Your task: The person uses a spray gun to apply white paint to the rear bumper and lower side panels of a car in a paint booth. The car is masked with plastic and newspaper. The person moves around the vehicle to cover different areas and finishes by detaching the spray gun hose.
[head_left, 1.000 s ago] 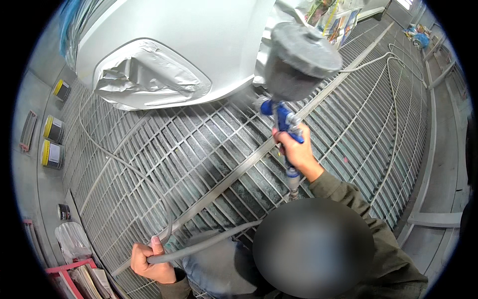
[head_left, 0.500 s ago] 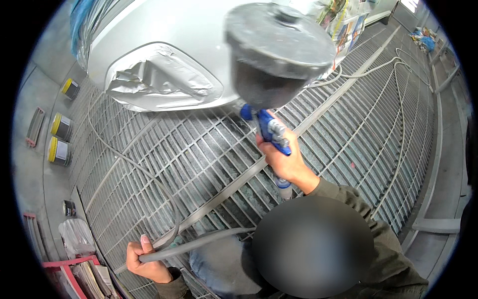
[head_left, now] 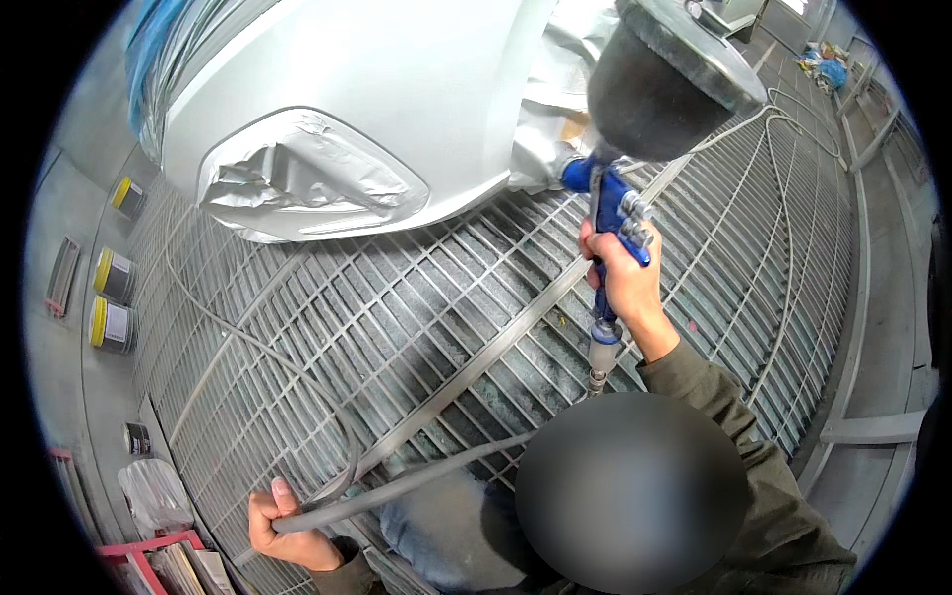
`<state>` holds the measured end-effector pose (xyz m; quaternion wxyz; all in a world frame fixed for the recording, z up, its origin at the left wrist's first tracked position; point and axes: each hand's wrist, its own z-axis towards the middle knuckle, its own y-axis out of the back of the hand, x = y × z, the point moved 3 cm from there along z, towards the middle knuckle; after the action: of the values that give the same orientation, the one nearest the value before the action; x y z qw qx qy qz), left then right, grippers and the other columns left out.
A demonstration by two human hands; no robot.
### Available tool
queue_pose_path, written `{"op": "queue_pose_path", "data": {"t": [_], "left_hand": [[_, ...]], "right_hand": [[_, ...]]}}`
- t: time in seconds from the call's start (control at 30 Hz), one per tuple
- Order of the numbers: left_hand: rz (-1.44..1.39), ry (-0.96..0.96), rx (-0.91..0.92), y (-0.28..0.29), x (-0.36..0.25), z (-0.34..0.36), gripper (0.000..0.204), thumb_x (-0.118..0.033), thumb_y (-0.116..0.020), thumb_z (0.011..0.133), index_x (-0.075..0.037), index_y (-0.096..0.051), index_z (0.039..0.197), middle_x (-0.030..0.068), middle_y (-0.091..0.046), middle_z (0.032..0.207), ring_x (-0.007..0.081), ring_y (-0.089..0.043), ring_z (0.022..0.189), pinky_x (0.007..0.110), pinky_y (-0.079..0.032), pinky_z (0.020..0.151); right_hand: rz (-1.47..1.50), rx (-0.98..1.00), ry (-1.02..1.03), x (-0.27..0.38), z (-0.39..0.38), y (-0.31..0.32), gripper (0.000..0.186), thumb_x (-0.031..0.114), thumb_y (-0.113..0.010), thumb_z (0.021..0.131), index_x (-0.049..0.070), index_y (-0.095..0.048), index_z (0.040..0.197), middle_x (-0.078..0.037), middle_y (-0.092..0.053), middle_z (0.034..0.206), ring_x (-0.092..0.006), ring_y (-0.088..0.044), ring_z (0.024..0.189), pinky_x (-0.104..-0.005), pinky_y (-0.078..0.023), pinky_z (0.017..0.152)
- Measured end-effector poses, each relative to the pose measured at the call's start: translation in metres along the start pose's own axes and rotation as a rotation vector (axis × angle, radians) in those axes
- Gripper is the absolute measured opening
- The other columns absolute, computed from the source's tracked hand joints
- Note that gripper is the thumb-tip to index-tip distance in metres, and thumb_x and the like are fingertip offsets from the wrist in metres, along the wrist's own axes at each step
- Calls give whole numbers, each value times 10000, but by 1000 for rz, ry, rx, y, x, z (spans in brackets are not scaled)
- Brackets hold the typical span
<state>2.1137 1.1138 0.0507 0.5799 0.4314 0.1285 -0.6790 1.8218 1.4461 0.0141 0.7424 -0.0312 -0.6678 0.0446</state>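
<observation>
My right hand point(head_left: 633, 288) grips a blue spray gun point(head_left: 605, 193) with a dark grey cup point(head_left: 664, 89) on top, held upright over the floor grate. Its nozzle faces a white car body panel point(head_left: 397, 99), close to crinkled silver masking point(head_left: 540, 149) at the panel's right side. A second masked patch point(head_left: 297, 174) covers a recess in the panel. At the lower left, my left hand point(head_left: 293, 526) is closed around a grey hose point(head_left: 416, 474), which runs toward the gun side and disappears behind a blurred oval.
Yellow-lidded cans point(head_left: 113, 319) line the left side near a red-edged box point(head_left: 139, 555) of papers and a plastic-wrapped bundle point(head_left: 154, 491). Loose hose loops point(head_left: 788, 119) lie on the grate point(head_left: 486, 297). A rubbish pile point(head_left: 823, 69) sits far right. Blue sheeting point(head_left: 154, 50) hangs top left.
The gun in my right hand first moved left, then swung back right and higher, ending farther right than a second ago. My left hand has sunk slightly, still on the hose.
</observation>
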Motion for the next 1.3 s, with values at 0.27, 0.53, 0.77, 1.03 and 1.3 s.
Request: {"op": "queue_pose_path", "data": {"t": [0.27, 0.53, 0.77, 1.03, 1.3], "left_hand": [[2, 36, -75, 16, 8, 8, 479, -84, -633, 934, -121, -255, 641, -56, -224, 647, 62, -202, 616, 265, -173, 538], [-52, 17, -101, 17, 3, 17, 471, -80, -643, 920, -102, -277, 625, -50, -262, 620, 66, -231, 598, 270, -178, 538], [-53, 8, -74, 9, -1, 24, 472, -80, -650, 916, -99, -286, 616, -56, -262, 607, 62, -225, 581, 267, -163, 515], [-101, 24, -140, 18, 5, 36, 457, -108, -633, 927, -123, -286, 630, -57, -220, 644, 62, -211, 607, 269, -171, 538], [-171, 133, -237, 51, 12, 50, 472, -140, -623, 930, -135, -258, 631, -68, -229, 623, 44, -217, 581, 260, -155, 517]], "right_hand": [[50, 323, 80, 23, -18, -56, 603, 3, -538, 815, 13, -396, 1402, -15, -580, 854, -74, -519, 700, -232, -457, 636], [59, 527, 148, 57, -13, -85, 513, 57, -618, 829, 15, -504, 1328, -31, -598, 809, -82, -523, 708, -252, -458, 669], [25, 101, -17, 62, 12, -1, 99, 127, -612, 837, 44, -631, 888, 3, -575, 679, -56, -500, 526, -224, -394, 444], [23, 127, 11, 101, -5, -33, 98, 53, -556, 749, 26, -569, 842, 1, -506, 666, -67, -425, 474, -217, -342, 420], [-23, 496, 343, 132, -16, -136, 649, 103, -556, 799, -53, -395, 1408, -144, -608, 956, -188, -562, 782, -302, -474, 770]]}}
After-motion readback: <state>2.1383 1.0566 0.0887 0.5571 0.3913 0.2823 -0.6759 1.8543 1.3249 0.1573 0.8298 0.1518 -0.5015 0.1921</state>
